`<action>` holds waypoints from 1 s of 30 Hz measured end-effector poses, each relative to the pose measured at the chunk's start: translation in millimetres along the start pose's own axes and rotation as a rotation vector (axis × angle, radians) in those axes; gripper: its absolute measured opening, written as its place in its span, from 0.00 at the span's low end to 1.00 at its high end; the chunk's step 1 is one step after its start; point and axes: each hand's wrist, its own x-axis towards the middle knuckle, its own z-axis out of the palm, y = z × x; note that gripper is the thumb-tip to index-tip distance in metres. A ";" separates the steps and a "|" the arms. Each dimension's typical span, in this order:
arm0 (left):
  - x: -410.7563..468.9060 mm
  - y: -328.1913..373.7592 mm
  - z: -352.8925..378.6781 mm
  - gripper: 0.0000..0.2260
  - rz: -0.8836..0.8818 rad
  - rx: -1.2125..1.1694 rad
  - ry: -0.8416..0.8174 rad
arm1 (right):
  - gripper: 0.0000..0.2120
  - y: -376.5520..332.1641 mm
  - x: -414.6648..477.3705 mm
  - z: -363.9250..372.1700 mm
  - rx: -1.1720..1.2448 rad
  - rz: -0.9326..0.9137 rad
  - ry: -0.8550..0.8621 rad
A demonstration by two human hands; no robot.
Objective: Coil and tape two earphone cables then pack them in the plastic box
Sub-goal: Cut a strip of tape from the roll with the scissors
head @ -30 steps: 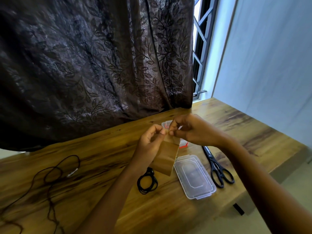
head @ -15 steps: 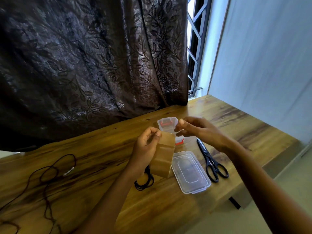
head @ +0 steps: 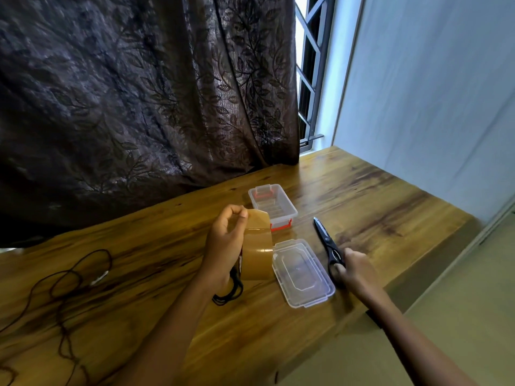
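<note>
Left hand (head: 223, 246): raised above the worktop (head: 376, 204), palm against the side of the tape roll (head: 257, 263).
Left grip: thumb and forefinger pressed together on the free end of the tape, which rises from the roll as a brown strip; the other fingers lie behind the roll and cannot be made out.
Right hand (head: 354, 270): low at the near right of the worktop, on the handles of the scissors (head: 324, 235).
Right grip: fingers curled round the handle loops.
Scissors: black, flat on the worktop, blades closed and pointing away from the person.
Plastic box (head: 274, 207): clear base with red clasps, open, on the worktop beyond the tape roll.
Lid (head: 302, 273): clear, lying flat between the tape roll and the scissors, apart from the box.
Coiled earphone cable (head: 227, 296): black, on the worktop under the left wrist, partly hidden by it; outside the box.
Loose earphone cable (head: 99, 277): black, uncoiled, sprawled in loops at the far left of the worktop, well apart from the box.
Background: dark leaf-patterned curtain (head: 139, 93) behind the worktop, window grille (head: 309, 79) to its right, pale wall (head: 432, 93) on the right side.
</note>
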 end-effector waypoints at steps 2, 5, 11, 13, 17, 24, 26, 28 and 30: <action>-0.3 1.0 0.2 0.07 -0.008 0.008 0.002 | 0.10 7.5 -1.9 5.8 -0.056 -0.016 0.012; -0.2 2.6 0.5 0.07 -0.012 0.014 0.003 | 0.10 8.7 -1.0 8.7 -0.078 -0.019 0.016; 0.7 4.3 -1.4 0.07 -0.024 0.009 -0.011 | 0.11 9.5 11.4 -4.2 0.234 0.227 -0.011; 0.8 6.4 -3.4 0.07 -0.026 -0.001 -0.017 | 0.09 9.9 14.0 -8.5 0.423 0.304 -0.039; 3.1 8.5 -6.8 0.07 -0.024 -0.007 -0.020 | 0.06 -7.2 7.5 -25.0 1.079 0.387 -0.154; 11.0 19.4 -10.9 0.09 -0.022 -0.029 -0.004 | 0.18 -56.2 -13.0 -67.9 1.534 0.177 -0.358; 14.2 22.3 -14.3 0.08 -0.008 -0.030 0.005 | 0.21 -69.9 -17.5 -80.0 1.480 0.053 -0.335; 17.4 26.1 -18.1 0.07 0.002 -0.032 0.002 | 0.21 -80.7 -21.9 -91.6 1.420 -0.075 -0.286; 21.3 31.7 -22.3 0.07 0.005 -0.053 -0.014 | 0.23 -87.4 -25.8 -100.1 1.319 -0.238 -0.256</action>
